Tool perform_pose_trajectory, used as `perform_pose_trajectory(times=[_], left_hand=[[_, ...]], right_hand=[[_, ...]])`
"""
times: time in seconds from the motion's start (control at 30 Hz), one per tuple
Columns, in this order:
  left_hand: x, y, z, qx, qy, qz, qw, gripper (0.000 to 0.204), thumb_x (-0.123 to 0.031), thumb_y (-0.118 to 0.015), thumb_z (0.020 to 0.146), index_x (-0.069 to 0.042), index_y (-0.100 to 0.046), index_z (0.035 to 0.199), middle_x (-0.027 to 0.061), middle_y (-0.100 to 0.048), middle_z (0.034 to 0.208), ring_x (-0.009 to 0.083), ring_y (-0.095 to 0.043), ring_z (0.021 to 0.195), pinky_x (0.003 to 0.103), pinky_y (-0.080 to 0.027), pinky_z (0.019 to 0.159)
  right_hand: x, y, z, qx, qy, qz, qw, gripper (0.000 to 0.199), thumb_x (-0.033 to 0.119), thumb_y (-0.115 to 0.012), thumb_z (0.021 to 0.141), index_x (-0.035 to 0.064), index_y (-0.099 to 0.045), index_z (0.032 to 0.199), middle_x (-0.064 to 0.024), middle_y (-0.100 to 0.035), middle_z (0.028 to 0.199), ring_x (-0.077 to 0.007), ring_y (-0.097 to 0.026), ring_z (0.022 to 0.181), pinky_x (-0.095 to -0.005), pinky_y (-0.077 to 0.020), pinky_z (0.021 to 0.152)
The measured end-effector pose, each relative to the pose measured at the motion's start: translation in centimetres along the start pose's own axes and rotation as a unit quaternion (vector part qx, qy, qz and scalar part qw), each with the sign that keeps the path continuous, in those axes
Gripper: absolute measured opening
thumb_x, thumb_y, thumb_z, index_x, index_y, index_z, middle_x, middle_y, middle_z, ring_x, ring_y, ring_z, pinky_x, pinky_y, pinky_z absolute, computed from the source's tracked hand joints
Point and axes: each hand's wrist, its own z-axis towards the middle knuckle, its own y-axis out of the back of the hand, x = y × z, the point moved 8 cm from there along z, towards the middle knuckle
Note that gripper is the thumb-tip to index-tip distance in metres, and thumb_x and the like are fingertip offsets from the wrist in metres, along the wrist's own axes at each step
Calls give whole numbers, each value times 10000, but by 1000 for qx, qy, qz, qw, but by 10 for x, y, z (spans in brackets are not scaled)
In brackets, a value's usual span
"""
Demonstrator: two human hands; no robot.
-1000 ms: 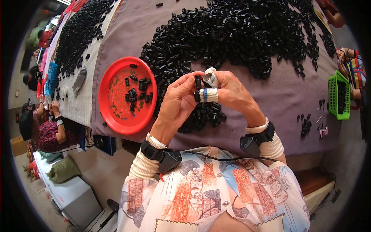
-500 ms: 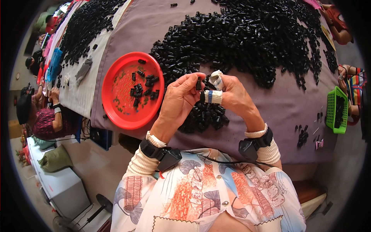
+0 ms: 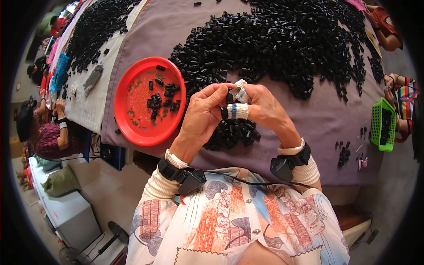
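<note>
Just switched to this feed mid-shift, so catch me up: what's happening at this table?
A person sits at a table draped in purple cloth and holds a small black part up between both hands. The left hand pinches it from one side; the right hand, its fingertips wrapped in white tape, grips the other. A big heap of the same black pieces lies beyond the hands. A red plate to the left holds a few. Other people sit along the table edges, and a green basket stands at right.
</note>
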Motion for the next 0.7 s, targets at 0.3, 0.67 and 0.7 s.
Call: perform_pose_trajectory(times=[0.3, 0.67, 0.7], left_hand=[[-7, 1, -1, -26, -16, 19, 999, 207, -154, -536, 889, 15, -600, 989, 50, -607, 846, 80, -560, 701, 240, -496, 664], [-94, 67, -38, -212, -186, 465, 840, 193, -87, -605, 834, -15, -623, 1012, 26, -632, 879, 73, -585, 763, 202, -473, 677], [-86, 58, -34, -201, -189, 494, 824, 216, -88, -647, 793, -21, -627, 997, 33, -624, 873, 94, -584, 743, 215, -474, 664]], right_hand=[[-10, -5, 0, 23, 2, 7, 1000, 340, 293, -694, 700, -9, -540, 724, -55, -479, 604, -121, -426, 554, -303, -369, 512], [-30, 61, -19, -112, -62, 140, 982, 68, 94, -499, 774, 61, -559, 769, 27, -456, 560, -33, -388, 422, -194, -295, 375], [-30, 60, -19, -110, -59, 141, 982, 68, 94, -499, 774, 61, -559, 769, 27, -456, 560, -33, -388, 422, -194, -295, 375]])
